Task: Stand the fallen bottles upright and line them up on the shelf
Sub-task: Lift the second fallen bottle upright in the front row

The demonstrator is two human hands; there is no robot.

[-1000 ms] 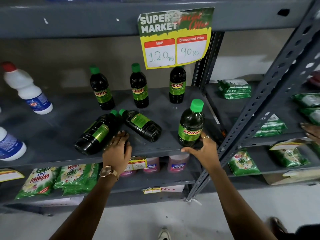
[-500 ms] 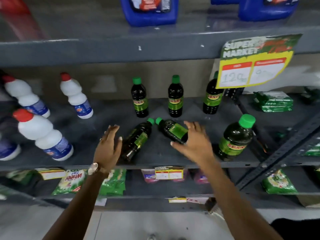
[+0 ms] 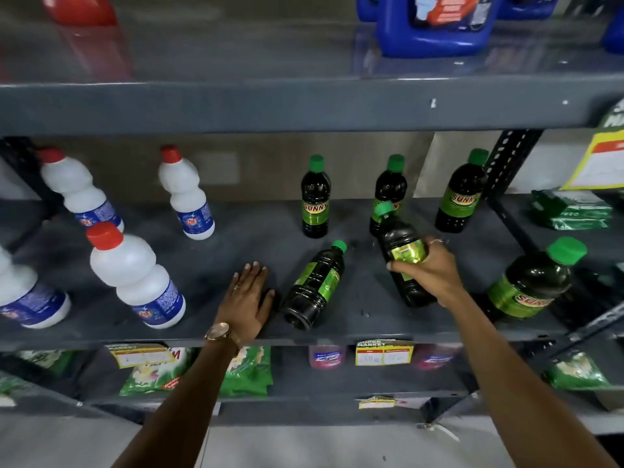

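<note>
On the grey shelf (image 3: 236, 251) one dark green-capped bottle (image 3: 314, 287) lies on its side, cap toward the back right. My left hand (image 3: 248, 300) rests flat and open on the shelf just left of its base. My right hand (image 3: 427, 270) grips a second dark bottle (image 3: 401, 258) around its green label and holds it tilted, cap up and to the left. Three dark bottles stand upright along the back: one (image 3: 315, 197) left, one (image 3: 391, 184) partly behind the held bottle, one (image 3: 462, 194) right. A further bottle (image 3: 530, 282) stands at the front right.
Several white bottles with red caps (image 3: 135, 275) stand on the left half of the shelf. Blue jugs (image 3: 435, 25) sit on the shelf above. Green packets (image 3: 570, 209) fill the neighbouring bay and the shelf below. A slotted upright (image 3: 506, 160) bounds the shelf at the right.
My right hand has closed on the right-hand fallen bottle and lifted it to a tilt. My left hand came down flat on the shelf beside the other fallen bottle. The view shifted left.
</note>
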